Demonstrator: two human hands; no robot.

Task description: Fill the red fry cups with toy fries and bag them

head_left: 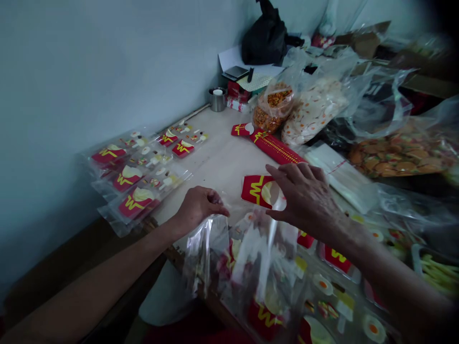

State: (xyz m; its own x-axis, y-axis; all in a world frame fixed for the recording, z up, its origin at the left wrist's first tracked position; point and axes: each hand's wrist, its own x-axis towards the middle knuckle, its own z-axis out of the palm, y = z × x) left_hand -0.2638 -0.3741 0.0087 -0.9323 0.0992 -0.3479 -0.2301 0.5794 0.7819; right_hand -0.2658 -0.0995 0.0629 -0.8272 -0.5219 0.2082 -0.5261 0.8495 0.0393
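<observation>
My left hand pinches the top edge of a clear plastic bag, which hangs down over the table's front edge. To the right, my right hand holds a small red fries carton with a yellow zigzag, thumb on its near side and fingers on its far side. The carton's right end is partly hidden by the hand. Beneath both hands lie more clear bags with red cartons and small food-shaped pieces in them.
Filled bags lie at the table's left edge. A long stack of red cartons lies beyond my right hand. Behind it stand bags of orange-brown pieces and egg-shaped pieces. A metal cup stands by the wall; a tub of fries-like sticks is at right.
</observation>
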